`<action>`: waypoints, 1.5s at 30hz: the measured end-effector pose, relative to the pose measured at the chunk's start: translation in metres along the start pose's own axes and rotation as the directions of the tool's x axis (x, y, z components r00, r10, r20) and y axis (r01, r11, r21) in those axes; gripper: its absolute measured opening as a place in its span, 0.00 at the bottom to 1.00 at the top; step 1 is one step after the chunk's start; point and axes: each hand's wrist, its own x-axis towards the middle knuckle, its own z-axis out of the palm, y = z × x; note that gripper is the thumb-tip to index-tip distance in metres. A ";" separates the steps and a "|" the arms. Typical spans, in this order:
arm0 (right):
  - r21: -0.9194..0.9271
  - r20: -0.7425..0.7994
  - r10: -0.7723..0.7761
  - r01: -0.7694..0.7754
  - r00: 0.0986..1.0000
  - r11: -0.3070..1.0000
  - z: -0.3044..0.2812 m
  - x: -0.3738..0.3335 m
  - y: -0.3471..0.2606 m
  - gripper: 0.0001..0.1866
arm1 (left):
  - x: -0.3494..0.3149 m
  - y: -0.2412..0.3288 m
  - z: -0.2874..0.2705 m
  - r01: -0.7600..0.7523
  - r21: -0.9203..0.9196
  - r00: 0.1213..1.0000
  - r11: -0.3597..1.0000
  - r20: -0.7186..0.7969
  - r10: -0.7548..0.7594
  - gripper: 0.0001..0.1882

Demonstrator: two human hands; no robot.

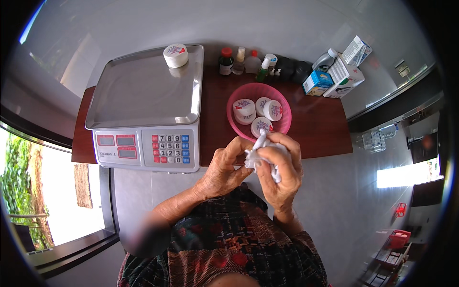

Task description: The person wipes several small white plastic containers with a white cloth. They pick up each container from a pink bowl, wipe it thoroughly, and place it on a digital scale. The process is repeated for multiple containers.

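My right hand (284, 167) grips a crumpled white cloth (258, 145), its fingers bunched around the folds. Close beside it, my left hand (227, 165) is curled with its fingertips at the cloth's left edge. What lies inside those left fingers is hidden. Just beyond both hands, a pink plastic basket (285, 103) rests on the table with several round white lidded jars (262, 126) in it. Another white jar (175, 56) stands alone toward the far right corner of the scale's metal pan (146, 88).
The weighing scale (146, 148) with its keypad takes up the left side of the dark red table (318, 124). Along the wall stand a red-capped bottle (225, 62), other small bottles, dark containers (293, 71), a blue box (318, 83) and white boxes (345, 79).
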 end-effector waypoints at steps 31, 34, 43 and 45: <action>0.322 0.087 0.346 -0.355 0.934 0.878 0.003 -0.002 0.007 0.11 | -0.005 -0.019 -0.002 0.033 -0.135 0.999 0.990 -0.005 -0.034 0.12; 0.536 0.097 0.594 -0.545 0.799 0.645 -0.003 0.000 0.014 0.09 | -0.003 -0.019 0.000 0.089 -0.331 0.996 0.939 0.009 -0.091 0.11; 0.150 0.013 0.175 -0.175 0.984 0.973 0.011 -0.006 0.025 0.22 | 0.007 -0.035 -0.005 0.175 -0.770 0.970 0.614 0.030 -0.240 0.14; 0.196 0.020 0.263 -0.262 0.965 0.945 0.010 -0.003 0.025 0.18 | 0.007 -0.031 -0.005 0.190 -0.747 0.969 0.638 0.036 -0.246 0.15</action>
